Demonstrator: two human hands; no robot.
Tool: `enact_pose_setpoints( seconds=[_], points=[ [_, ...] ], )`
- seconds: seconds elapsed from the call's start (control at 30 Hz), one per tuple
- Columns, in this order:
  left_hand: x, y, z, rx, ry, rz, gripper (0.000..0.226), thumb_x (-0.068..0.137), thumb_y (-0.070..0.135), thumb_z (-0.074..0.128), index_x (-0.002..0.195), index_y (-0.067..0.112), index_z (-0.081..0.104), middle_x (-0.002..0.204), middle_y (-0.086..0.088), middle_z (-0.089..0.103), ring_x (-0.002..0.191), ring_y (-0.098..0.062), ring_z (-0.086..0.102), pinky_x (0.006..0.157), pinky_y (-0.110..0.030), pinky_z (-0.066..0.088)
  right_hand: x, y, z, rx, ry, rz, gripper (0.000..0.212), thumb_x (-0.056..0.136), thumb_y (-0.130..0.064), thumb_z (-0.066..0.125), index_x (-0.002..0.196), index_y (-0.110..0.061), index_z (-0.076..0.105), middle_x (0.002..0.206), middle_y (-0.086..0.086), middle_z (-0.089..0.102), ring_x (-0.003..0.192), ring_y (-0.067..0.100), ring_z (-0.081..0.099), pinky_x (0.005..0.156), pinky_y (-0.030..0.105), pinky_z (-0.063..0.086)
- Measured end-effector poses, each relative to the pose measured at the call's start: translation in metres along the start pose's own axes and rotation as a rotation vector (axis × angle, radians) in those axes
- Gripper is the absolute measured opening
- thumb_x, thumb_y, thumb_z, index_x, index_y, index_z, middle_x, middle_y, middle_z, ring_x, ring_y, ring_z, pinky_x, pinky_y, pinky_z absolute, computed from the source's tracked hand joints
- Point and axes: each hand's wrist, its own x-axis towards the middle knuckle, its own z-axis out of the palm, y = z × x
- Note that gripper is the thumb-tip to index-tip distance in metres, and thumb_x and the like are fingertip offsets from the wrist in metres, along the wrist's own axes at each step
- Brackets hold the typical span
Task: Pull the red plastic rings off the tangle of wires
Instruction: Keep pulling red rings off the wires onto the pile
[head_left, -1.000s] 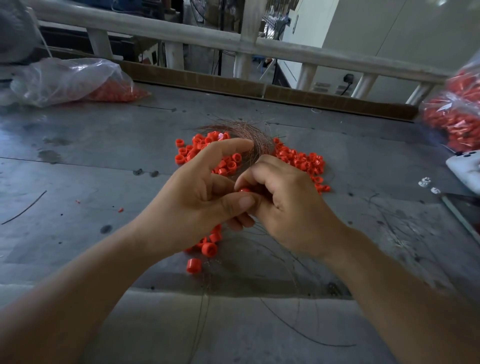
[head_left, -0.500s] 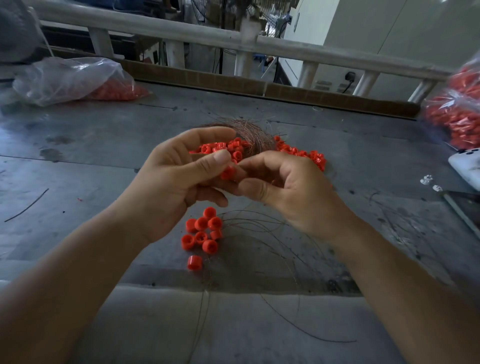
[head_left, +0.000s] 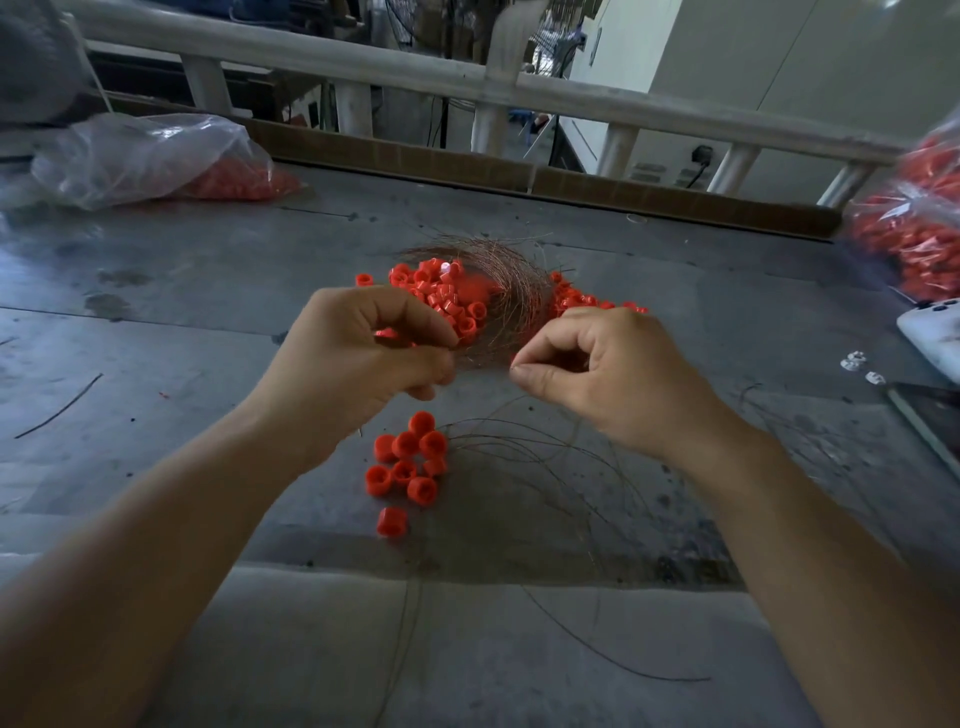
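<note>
"Where's the tangle of wires (head_left: 511, 291)?"
"On the table (head_left: 208, 312), twelve o'clock of both hands, with red rings (head_left: 447, 304) around it."
"Fingers?"
"The left hand (head_left: 358, 364) clenches red rings; the right hand (head_left: 608, 374) pinches a wire (head_left: 519, 402)."

The rings (head_left: 405, 445) are glossy plastic, the wires (head_left: 519, 291) thin coppery metal

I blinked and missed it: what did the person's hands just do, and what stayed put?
The left hand and right hand, joined before, have pulled apart sideways. The left holds a red plastic ring in curled fingers; the right seemingly pinches a thin wire. The brown wire tangle and near heap of red rings stayed put.
</note>
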Motion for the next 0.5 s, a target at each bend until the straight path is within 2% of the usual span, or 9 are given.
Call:
enact_pose_setpoints(
  seconds=[0.07,0.17,0.27,0.37,0.5],
  points=[
    [0.001,-0.005,0.001,0.203,0.011,0.023,0.032,0.069,-0.001,0.073,0.067,0.029,0.064,0.071,0.008,0.069,0.059,-0.008,0.064,0.059,-0.015,0.053,0.001,0.001,0.001,-0.03,-0.034,0.018,0.007,0.08,-0.021,0.068,0.073,-0.024,0.067,0.074,-0.014,0.059,0.069,-0.002,0.055,0.066,0.007,0.043],
    [0.001,-0.011,0.003,0.342,-0.003,0.043,0.037,0.07,0.001,0.074,0.064,0.035,0.063,0.063,0.012,0.066,0.063,0.001,0.063,0.06,-0.007,0.049,0.001,0.003,0.004,-0.066,-0.118,0.046,0.017,0.079,-0.024,0.07,0.067,-0.032,0.061,0.072,-0.014,0.06,0.065,-0.004,0.054,0.064,0.007,0.043],
    [0.001,-0.013,0.003,0.449,-0.047,0.039,0.036,0.071,0.006,0.074,0.061,0.038,0.06,0.06,0.018,0.064,0.062,0.005,0.062,0.057,-0.004,0.047,0.002,0.004,0.009,-0.1,-0.17,0.048,0.003,0.078,-0.025,0.071,0.076,-0.024,0.069,0.07,-0.012,0.06,0.062,-0.003,0.053,0.061,0.009,0.043],
    [0.003,-0.015,0.003,0.466,-0.047,0.028,0.032,0.073,0.012,0.073,0.058,0.037,0.061,0.064,0.028,0.063,0.059,0.006,0.062,0.054,-0.002,0.044,0.003,0.005,0.014,-0.15,-0.207,0.036,0.006,0.079,-0.027,0.07,0.082,-0.021,0.07,0.068,-0.016,0.056,0.063,-0.005,0.051,0.057,0.006,0.038],
    [0.008,-0.019,-0.002,0.496,0.062,0.012,0.029,0.074,0.016,0.072,0.058,0.037,0.061,0.057,0.018,0.063,0.061,0.01,0.059,0.052,0.002,0.039,0.004,0.006,0.018,-0.188,-0.217,0.026,0.008,0.08,-0.028,0.069,0.084,-0.022,0.071,0.068,-0.019,0.053,0.065,-0.007,0.049,0.058,0.004,0.035]
  ],
)
